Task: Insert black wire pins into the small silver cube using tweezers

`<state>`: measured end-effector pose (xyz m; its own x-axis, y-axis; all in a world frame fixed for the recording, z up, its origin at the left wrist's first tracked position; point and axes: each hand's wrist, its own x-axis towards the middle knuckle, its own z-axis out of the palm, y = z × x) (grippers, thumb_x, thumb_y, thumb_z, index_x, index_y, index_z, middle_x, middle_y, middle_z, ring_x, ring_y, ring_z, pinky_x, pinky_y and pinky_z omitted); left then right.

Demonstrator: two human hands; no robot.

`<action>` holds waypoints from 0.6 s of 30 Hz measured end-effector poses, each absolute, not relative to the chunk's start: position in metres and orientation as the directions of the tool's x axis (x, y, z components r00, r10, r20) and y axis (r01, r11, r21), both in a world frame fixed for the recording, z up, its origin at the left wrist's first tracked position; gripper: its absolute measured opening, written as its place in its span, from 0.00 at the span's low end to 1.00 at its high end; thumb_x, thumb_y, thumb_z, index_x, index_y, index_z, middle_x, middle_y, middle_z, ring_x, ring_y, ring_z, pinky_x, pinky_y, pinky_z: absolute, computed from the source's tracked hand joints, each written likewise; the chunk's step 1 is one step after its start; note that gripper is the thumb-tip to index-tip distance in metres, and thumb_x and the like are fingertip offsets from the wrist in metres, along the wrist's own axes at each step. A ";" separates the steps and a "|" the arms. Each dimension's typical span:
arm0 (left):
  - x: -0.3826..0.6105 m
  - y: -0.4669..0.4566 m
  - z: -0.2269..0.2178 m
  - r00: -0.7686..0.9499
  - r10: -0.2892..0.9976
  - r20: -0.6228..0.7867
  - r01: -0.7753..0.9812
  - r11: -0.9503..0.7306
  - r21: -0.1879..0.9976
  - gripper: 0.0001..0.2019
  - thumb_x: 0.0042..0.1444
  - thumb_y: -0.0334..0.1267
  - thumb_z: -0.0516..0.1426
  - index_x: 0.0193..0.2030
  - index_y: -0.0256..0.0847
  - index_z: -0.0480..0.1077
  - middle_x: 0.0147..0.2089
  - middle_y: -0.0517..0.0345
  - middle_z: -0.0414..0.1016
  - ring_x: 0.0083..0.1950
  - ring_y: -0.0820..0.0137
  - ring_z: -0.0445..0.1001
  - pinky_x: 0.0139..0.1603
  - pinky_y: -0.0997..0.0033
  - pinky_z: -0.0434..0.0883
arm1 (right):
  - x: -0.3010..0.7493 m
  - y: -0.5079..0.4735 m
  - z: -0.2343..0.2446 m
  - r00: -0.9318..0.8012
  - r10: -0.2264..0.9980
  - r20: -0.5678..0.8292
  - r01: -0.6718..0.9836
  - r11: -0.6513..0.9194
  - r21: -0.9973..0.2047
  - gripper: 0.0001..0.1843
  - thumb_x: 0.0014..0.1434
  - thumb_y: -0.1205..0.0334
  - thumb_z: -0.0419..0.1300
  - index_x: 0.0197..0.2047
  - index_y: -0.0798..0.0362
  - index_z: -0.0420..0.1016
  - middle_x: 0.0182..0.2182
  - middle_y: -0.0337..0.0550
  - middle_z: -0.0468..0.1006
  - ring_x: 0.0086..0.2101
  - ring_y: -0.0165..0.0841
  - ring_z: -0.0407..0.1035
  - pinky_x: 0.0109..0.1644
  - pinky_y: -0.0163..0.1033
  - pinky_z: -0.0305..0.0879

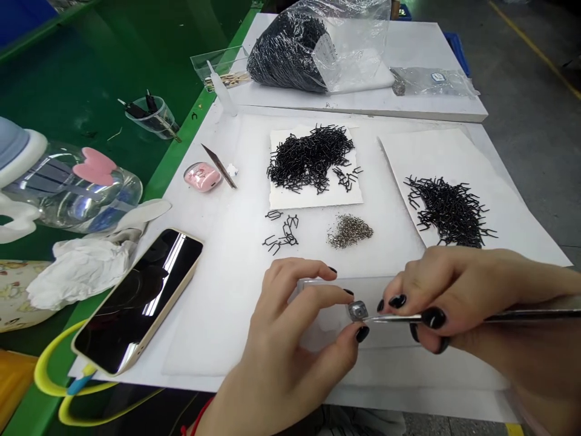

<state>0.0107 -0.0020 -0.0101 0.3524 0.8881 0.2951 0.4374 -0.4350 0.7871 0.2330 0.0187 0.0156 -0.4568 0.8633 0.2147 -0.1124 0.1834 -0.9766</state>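
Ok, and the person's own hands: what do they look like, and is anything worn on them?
The left hand and right hand are bare, with no gloves. Their fingernails have glossy black polish. A thin red cord circles the left wrist. No sleeve shows in view.

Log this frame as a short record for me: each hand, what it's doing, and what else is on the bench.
left hand: pinches a small metal piece above a clear plastic square
right hand: holds steel tweezers, tip at the metal piece
on paper: two piles of black bent wire pieces
on bench: silver-grey granules, smartphone, pink earbud case, craft knife
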 end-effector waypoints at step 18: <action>0.011 -0.002 -0.010 0.352 0.884 0.307 0.448 -0.447 0.774 0.09 0.56 0.27 0.59 0.43 0.40 0.70 0.48 0.53 0.66 0.52 0.67 0.66 0.52 0.65 0.66 | 0.231 0.019 0.013 -0.483 0.855 0.189 -0.053 0.187 -0.981 0.24 0.53 0.83 0.62 0.45 0.43 0.80 0.36 0.39 0.80 0.33 0.32 0.75 0.33 0.35 0.75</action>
